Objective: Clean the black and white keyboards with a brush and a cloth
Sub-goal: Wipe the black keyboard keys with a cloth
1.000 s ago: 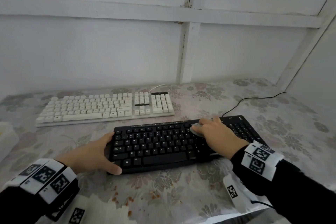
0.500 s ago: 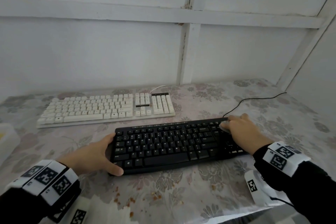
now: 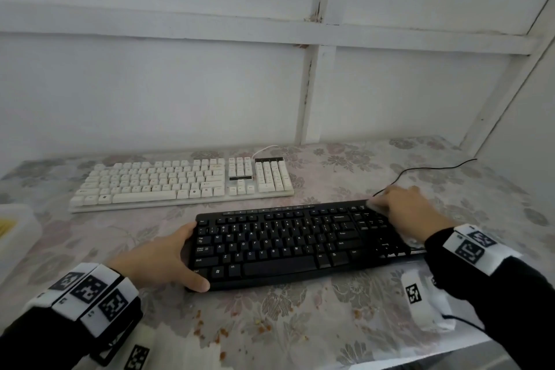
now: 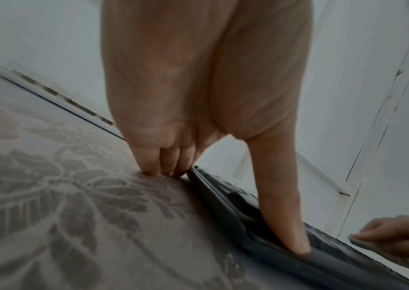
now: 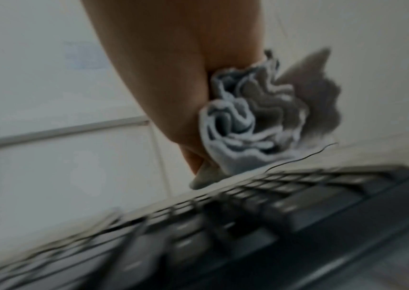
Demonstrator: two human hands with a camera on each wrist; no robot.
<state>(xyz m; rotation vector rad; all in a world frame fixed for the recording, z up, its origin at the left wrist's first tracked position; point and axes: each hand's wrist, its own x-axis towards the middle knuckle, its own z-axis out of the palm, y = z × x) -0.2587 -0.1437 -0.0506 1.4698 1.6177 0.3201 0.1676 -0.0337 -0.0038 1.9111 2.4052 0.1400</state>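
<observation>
The black keyboard [image 3: 294, 246] lies across the near middle of the table, with the white keyboard [image 3: 180, 183] behind it to the left. My left hand [image 3: 183, 255] grips the black keyboard's left end, thumb along the front edge [image 4: 287, 231] and fingers curled at the far corner. My right hand [image 3: 393, 203] holds a bunched grey cloth [image 3: 374, 206] against the keyboard's top right corner. In the right wrist view the cloth [image 5: 255, 125] bulges from my fist just above the blurred keys [image 5: 248, 225]. No brush is in view.
A black cable [image 3: 420, 171] runs from the black keyboard toward the right wall. A pale container [image 3: 15, 228] sits at the left edge. Orange crumbs [image 3: 240, 327] dot the flowered tablecloth near the front edge. A white wall closes the back.
My right hand has swept the cloth rightward along the black keyboard's top row, from the middle to the right corner. The left hand has stayed on the left end.
</observation>
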